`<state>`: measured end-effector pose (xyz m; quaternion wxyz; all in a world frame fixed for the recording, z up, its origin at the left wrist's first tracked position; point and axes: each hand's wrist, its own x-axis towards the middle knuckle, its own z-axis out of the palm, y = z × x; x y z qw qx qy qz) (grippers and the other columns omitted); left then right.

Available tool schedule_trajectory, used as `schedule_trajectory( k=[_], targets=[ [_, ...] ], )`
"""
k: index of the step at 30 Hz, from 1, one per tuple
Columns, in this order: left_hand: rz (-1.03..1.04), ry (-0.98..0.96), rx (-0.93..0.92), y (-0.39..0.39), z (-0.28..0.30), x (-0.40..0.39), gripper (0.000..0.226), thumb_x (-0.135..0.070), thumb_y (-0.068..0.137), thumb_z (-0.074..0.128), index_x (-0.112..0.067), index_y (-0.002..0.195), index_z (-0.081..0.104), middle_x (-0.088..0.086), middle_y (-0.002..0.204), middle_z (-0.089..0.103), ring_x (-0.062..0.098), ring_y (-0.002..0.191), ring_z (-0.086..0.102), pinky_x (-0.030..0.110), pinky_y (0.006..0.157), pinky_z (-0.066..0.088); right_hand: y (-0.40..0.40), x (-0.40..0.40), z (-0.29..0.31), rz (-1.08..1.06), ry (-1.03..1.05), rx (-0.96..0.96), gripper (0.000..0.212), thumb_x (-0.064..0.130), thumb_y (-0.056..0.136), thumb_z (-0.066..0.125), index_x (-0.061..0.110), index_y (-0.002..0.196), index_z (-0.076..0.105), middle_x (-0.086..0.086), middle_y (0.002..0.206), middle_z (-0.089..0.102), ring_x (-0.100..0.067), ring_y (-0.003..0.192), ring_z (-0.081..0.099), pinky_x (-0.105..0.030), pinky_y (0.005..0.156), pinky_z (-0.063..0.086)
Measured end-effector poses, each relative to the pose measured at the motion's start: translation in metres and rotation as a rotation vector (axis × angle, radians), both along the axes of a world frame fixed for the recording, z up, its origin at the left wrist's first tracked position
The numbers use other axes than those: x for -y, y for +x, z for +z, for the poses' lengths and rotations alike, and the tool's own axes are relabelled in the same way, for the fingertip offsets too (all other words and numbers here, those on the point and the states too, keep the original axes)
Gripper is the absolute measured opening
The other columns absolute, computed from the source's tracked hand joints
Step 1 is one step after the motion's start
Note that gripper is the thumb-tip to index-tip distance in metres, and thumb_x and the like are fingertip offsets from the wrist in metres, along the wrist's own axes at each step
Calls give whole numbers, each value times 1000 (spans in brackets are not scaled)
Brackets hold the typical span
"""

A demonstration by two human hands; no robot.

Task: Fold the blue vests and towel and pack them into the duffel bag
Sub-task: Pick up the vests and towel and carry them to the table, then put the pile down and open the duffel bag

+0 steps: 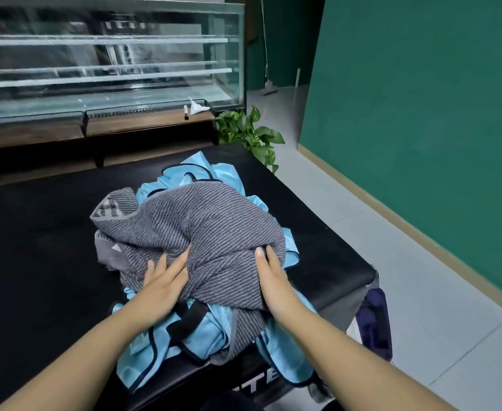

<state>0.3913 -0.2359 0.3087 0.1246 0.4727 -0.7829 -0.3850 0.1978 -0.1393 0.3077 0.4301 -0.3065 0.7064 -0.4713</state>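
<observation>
A black padded table (36, 247) spreads out under and to the left of both hands, with a glass display case (107, 54) well beyond the fingertips and a green wall (421, 114) off past the right hand. Piled in a heap on the table, directly under the hands, lie the light blue vests (202, 333), crumpled and unfolded, their dark-trimmed edges spilling out toward the wrists and beyond the fingertips alike. On top of them sits the grey striped towel (208, 223), bunched into a mound that both hands meet. The left hand (164, 280) lies on the towel's near left slope with fingers nearly straight, pressing into the cloth, grasping nothing. The right hand (273, 277) presses on the near right side, its fingertips digging into a fold; whether it pinches the cloth cannot be told. A dark blue bag (374, 324) hangs just off the table edge, to the right of the right forearm. A leafy plant (249, 132) stands beyond the table's far corner.
</observation>
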Motion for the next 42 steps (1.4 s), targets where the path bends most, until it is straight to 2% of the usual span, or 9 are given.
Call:
schedule_trajectory(
  k=[5, 10, 13, 16, 19, 23, 30, 37, 42],
  targets=[
    [-73, 5, 9, -17, -6, 13, 30, -81, 80, 14, -90, 103, -3, -3, 161, -5, 21, 144, -21, 41, 118, -8, -22, 30, -2, -77, -160, 36, 110, 91, 56, 50, 37, 148, 24, 6, 154, 28, -14, 138, 33, -43, 116, 26],
    [-68, -28, -10, -65, -2, 22, 41, -45, 101, 24, -63, 123, -5, 3, 160, -3, 25, 145, -17, 36, 116, -10, -80, 66, -2, -38, -192, -33, 75, 46, 85, 60, 23, 149, 27, 3, 147, 39, -15, 130, 43, -36, 110, 34],
    [-65, -7, -14, -88, 2, 37, 40, -45, 101, 25, -62, 124, -3, 3, 160, -5, 25, 145, -16, 39, 116, -8, -108, 87, -4, -12, -208, -30, 64, 34, 90, 59, 23, 146, 31, 4, 142, 43, -14, 124, 46, -33, 106, 37],
    [-59, 26, -20, -106, 1, 54, 35, -49, 100, 25, -67, 120, 3, 1, 160, -9, 25, 145, -17, 42, 116, -6, -126, 105, -6, -50, -210, 15, 62, 36, 90, 59, 25, 145, 33, 6, 129, 44, -14, 117, 47, -32, 102, 39],
    [-55, 26, 1, -122, 1, 70, 41, -49, 100, 24, -62, 132, 3, 2, 160, -9, 26, 145, -18, 44, 116, -5, -140, 121, -12, -77, -224, 65, 58, 40, 91, 57, 29, 144, 35, 5, 130, 46, -15, 115, 49, -32, 99, 39],
    [-43, 32, 31, -138, 0, 93, 45, -49, 100, 22, -57, 140, 2, 4, 160, -11, 30, 144, -19, 44, 115, -7, -154, 138, -21, -60, -219, 75, 52, 46, 95, 46, 36, 144, 31, 8, 132, 45, -18, 125, 47, -41, 110, 34],
    [-17, 53, -32, -137, -7, 89, 38, -50, 99, 23, -65, 127, 1, 3, 159, -16, 25, 142, -26, 44, 115, -10, -154, 129, -24, 52, -187, 12, 60, 58, 94, 36, 44, 149, 14, 11, 156, 22, -16, 142, 25, -43, 118, 19],
    [86, -66, -187, -144, -44, 10, 58, -40, 100, 32, -47, 133, -16, -5, 155, -27, 12, 138, -34, 30, 110, -17, -142, 47, -46, 69, -201, -408, 49, 35, 103, 35, 31, 150, 23, 16, 151, 27, -4, 141, 23, -15, 111, 14],
    [-134, -216, -275, -169, -60, -58, 72, -63, 86, 29, -45, 135, -21, -22, 148, -31, -5, 137, -29, 24, 116, -10, -151, -12, -61, 127, -197, -739, 53, 35, 99, 34, 22, 150, 24, 8, 154, 24, -5, 144, 16, -15, 115, 8]
  ],
)
